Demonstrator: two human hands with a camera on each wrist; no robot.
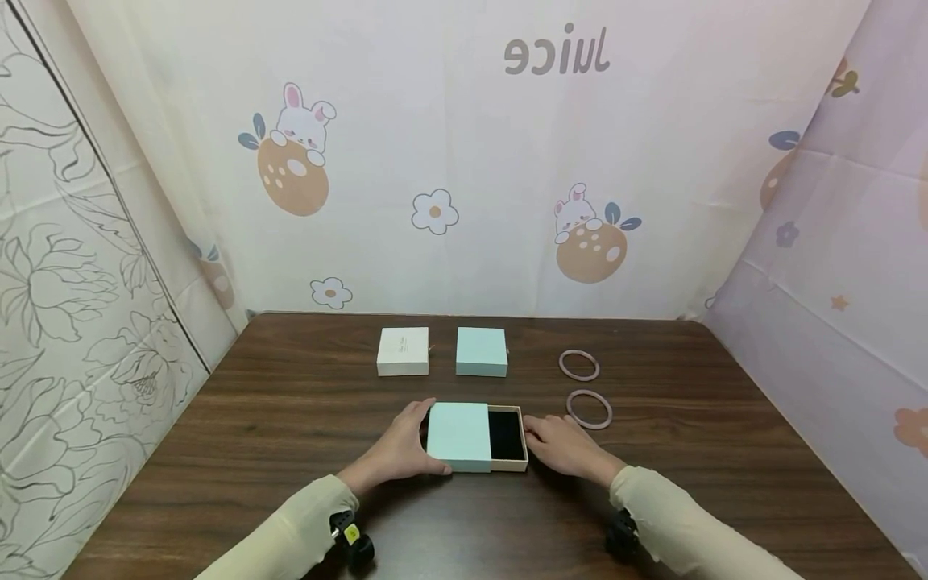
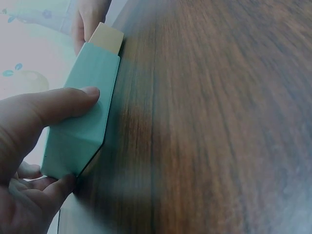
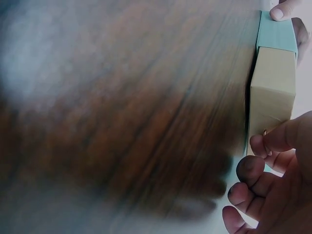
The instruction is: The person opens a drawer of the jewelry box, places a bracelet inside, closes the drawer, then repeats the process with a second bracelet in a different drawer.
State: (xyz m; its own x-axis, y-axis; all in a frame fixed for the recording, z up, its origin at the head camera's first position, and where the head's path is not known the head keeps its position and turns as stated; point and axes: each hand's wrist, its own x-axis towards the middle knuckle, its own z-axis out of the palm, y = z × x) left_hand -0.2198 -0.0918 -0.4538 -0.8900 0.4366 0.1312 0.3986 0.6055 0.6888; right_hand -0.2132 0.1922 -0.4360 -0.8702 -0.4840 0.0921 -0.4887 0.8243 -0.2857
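Note:
A mint-green drawer box (image 1: 458, 435) lies on the table, its cream inner drawer (image 3: 273, 73) partly out on the right. Black padding (image 1: 505, 435) lines the exposed part of the drawer. My left hand (image 1: 399, 451) grips the green sleeve from the left, thumb along the near side and fingers round the far end. At the drawer's front, my right hand (image 1: 567, 445) pinches a small pull loop (image 3: 265, 132) between thumb and index finger. Its other fingers are curled loosely beside the drawer. To the right of the box lie two pinkish bangles (image 1: 589, 424) (image 1: 578, 352).
Behind the drawer box sit a closed white box (image 1: 403, 352) and a closed mint-green box (image 1: 482, 352), side by side. The dark wooden table (image 1: 290, 387) runs back to a printed curtain (image 1: 478, 266).

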